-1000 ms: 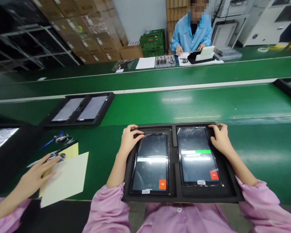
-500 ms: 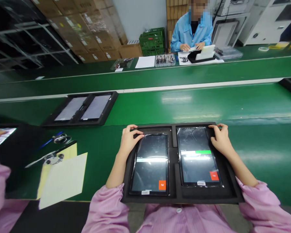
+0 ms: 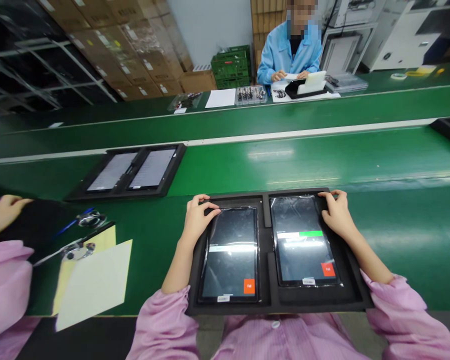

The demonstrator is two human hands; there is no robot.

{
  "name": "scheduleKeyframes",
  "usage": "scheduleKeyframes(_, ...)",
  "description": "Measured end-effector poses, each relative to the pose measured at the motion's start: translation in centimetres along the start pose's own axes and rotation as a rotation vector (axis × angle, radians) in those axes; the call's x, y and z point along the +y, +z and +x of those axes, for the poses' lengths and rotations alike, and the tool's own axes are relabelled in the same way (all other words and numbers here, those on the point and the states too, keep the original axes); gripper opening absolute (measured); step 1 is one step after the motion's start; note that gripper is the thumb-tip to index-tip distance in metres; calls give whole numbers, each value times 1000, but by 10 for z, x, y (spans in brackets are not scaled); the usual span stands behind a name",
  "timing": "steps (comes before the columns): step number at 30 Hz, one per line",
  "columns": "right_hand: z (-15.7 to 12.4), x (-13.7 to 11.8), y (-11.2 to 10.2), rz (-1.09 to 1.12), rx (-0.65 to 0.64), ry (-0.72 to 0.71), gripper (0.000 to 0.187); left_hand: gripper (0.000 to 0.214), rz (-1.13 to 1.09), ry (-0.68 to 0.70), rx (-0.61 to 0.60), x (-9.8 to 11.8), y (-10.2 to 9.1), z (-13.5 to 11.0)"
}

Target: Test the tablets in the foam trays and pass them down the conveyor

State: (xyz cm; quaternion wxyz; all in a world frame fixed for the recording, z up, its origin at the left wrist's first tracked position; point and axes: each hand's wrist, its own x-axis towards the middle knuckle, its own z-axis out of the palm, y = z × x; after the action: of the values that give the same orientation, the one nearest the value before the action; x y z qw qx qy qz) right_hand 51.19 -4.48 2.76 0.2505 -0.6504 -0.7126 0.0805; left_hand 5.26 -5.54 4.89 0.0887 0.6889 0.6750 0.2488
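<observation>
Black tray [image 3: 271, 280], hands [image 3: 199, 220] [image 3: 336, 214] curled, gripping far corners

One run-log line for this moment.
Left hand: on black tray, by left tablet | right hand: on tray, by right tablet | both tablets show Fail

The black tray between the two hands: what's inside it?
The black tray holds a left tablet and a right tablet, both with lit screens. Whatever lies beneath them is covered, so it can't be seen.
</observation>
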Motion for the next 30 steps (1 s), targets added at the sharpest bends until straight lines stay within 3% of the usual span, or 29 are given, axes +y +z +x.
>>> scheduleKeyframes(17, 3, 0, 4, -15, 12, 2, 51, 6, -6, -2, 36, 1, 4, 3)
scheduleKeyframes(22, 7, 0, -3, 68, 73, -17, 46, 12, -17, -6, 51, 6, 5, 4)
scheduleKeyframes(24, -5, -9, -16, 46, 132, -57, 39, 15, -22, -8, 48, 9, 4, -6)
scheduleKeyframes(26, -30, -26, -33, -7, 170, -158, 34, 33, -57, 6, 15, 11, -1, -30)
scheduleKeyframes(28, -63, -46, -48, -27, 121, -353, 32, 55, -138, 21, -52, 13, -8, -65)
scheduleKeyframes(30, -97, -65, -56, -9, 44, -564, 29, 64, -240, 6, -131, 13, -18, -106)
